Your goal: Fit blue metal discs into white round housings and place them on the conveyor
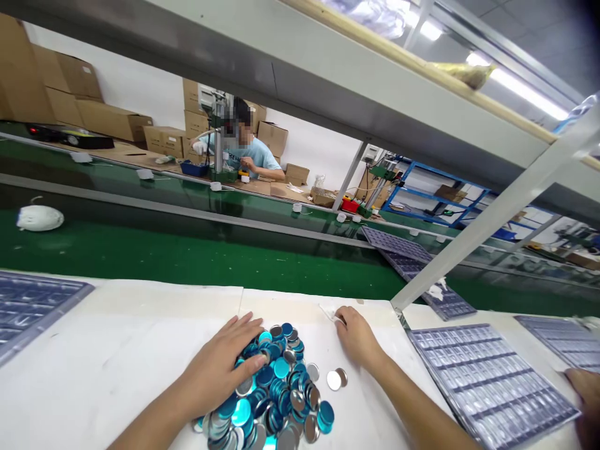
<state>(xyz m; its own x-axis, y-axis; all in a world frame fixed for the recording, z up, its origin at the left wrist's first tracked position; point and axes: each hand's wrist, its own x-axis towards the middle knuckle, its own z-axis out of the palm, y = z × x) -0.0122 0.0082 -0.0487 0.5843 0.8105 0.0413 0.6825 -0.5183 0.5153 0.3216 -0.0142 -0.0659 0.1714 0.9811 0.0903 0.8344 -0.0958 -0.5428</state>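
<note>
A heap of shiny round discs point(281, 390), some blue and some silver, lies on the white tabletop. My left hand point(220, 369) rests on the heap's upper left side, fingers spread, the thumb across the discs. Right of the heap, my right hand point(354, 331) has its fingers curled together at a small thin white piece point(329, 312) near the table's far edge. A couple of loose silver discs point(334, 380) lie between the heap and my right forearm.
Clear compartment trays stand at the right point(492, 381) and far left point(37, 306). A green conveyor point(187, 250) runs beyond the table, carrying a white rounded object point(40, 218). A slanted white post point(478, 231) rises at right. Across sits a person point(257, 156); another's hand point(584, 384) shows at right.
</note>
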